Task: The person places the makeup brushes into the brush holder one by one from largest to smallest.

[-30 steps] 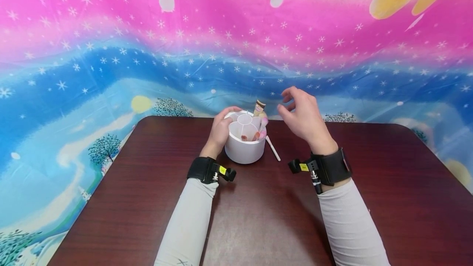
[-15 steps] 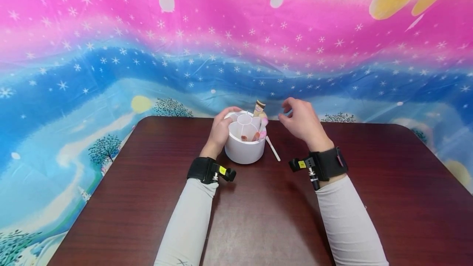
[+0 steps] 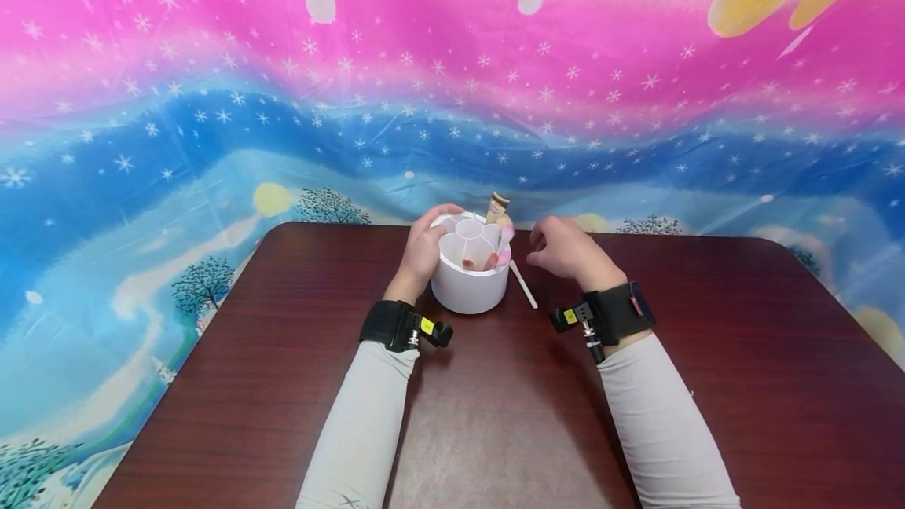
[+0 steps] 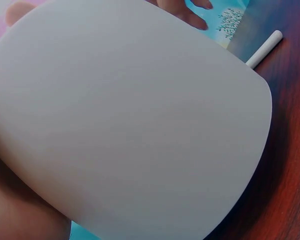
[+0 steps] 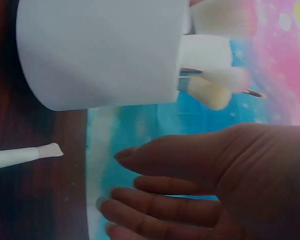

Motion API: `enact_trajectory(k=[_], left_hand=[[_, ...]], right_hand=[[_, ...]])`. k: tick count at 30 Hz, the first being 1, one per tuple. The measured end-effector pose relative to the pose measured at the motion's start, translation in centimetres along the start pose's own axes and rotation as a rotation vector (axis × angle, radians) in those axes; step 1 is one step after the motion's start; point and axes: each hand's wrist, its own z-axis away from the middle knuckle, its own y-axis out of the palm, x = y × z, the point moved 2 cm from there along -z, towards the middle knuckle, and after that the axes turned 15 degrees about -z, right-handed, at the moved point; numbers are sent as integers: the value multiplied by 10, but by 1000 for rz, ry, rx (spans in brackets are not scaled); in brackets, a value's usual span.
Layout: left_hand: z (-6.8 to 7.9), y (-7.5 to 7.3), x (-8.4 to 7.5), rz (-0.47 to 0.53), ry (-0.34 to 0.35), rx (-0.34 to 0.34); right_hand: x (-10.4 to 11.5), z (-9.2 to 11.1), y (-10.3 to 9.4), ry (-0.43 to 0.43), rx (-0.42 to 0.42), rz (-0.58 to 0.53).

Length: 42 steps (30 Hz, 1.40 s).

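My left hand (image 3: 423,250) grips the left side of a white round makeup organizer (image 3: 469,291), its thumb over the rim. The organizer is divided into petal-shaped compartments. Several makeup brushes stand in it, among them a pink-tipped one (image 3: 505,236) and a cream-headed one (image 5: 210,93) at its right side. A slim white makeup brush (image 3: 524,286) lies on the table just right of the organizer. Above and beyond that brush hovers my right hand (image 3: 568,250), holding nothing; the right wrist view shows its thumb and fingers (image 5: 160,207) loosely bent and apart from the brush.
A dark reddish-brown table (image 3: 283,383) bears the organizer near its far edge. Close behind that edge hangs a colourful printed cloth (image 3: 452,85). A beige item with a dark curved top (image 3: 497,206) sticks up above the organizer's back rim. Both wrists wear black camera bands.
My right hand has come down from above the table's far edge towards the loose brush, its fingers more bent in the head view. The left hand and the organizer have stayed still.
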Motion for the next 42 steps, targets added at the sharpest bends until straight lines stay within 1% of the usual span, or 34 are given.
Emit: enact_trajectory(k=[6, 9, 13, 16, 20, 24, 31, 36, 42], left_hand=[[-1, -1, 0, 9, -14, 10], [1, -3, -3, 13, -23, 24], [8, -7, -19, -1, -17, 38], [14, -8, -31, -13, -11, 37], [16, -8, -35, -11, -11, 37], [13, -7, -30, -2, -12, 37], [0, -3, -5, 22, -14, 30], [-1, -1, -1, 18, -3, 9], [-1, 0, 0, 2, -4, -6]], right_hand=[[0, -3, 11, 33, 71, 61], [-1, -4, 17, 78, 126, 75], [-2, -5, 25, 142, 175, 95], [-1, -5, 27, 164, 187, 98], [0, -4, 29, 178, 199, 105], [-1, -5, 31, 184, 196, 116], [-5, -4, 33, 177, 189, 157], [-7, -4, 33, 173, 187, 169], [-8, -3, 31, 148, 211, 119]])
